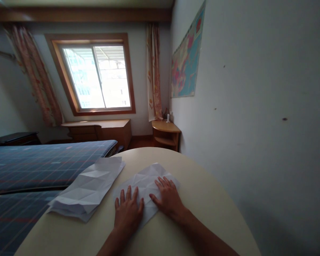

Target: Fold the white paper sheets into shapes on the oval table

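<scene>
A creased white sheet of paper [144,181] lies on the cream round table [202,199]. My left hand [128,212] rests flat on its near edge, fingers stretched out and slightly apart. My right hand [167,197] lies flat on the sheet's right part, fingers spread and pointing away from me. Both hands press on the paper and hold nothing. To the left, a stack of creased white sheets [88,188] sits at the table's left edge, partly overhanging it.
A bed with a blue plaid cover [42,167] stands close to the table's left side. A white wall [256,106] with a map [186,64] runs along the right. A window [98,78], a wooden desk [101,128] and a corner shelf [166,134] lie beyond.
</scene>
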`<state>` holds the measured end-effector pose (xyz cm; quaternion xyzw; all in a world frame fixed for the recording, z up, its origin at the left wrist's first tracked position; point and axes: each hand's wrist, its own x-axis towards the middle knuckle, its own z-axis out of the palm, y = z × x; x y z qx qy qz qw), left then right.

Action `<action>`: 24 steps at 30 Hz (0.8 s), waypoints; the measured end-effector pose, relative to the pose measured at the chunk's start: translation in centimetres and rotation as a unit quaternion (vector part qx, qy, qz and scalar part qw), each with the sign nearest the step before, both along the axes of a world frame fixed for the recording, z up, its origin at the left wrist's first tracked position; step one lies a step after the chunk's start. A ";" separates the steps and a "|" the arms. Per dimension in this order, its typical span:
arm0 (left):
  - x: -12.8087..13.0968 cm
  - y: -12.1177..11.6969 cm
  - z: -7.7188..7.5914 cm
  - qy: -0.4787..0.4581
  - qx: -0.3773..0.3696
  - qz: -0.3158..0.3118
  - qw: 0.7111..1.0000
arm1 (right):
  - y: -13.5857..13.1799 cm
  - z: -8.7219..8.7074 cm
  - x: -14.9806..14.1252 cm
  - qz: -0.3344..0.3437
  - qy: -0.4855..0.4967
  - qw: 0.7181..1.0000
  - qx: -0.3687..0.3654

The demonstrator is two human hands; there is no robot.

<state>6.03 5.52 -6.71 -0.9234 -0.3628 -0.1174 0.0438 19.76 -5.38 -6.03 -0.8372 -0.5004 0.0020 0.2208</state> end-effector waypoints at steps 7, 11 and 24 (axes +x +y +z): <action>-0.4 -0.2 2.1 -0.023 0.013 0.018 0.999 | -0.6 -0.7 -0.1 0.050 0.024 0.997 -0.046; -0.8 2.7 2.6 -0.079 0.028 -0.073 0.994 | -0.8 -0.2 0.9 0.107 0.026 0.993 -0.048; -2.8 6.8 1.6 -0.140 -0.125 -0.282 0.941 | -2.7 2.6 2.4 0.254 0.090 0.962 -0.035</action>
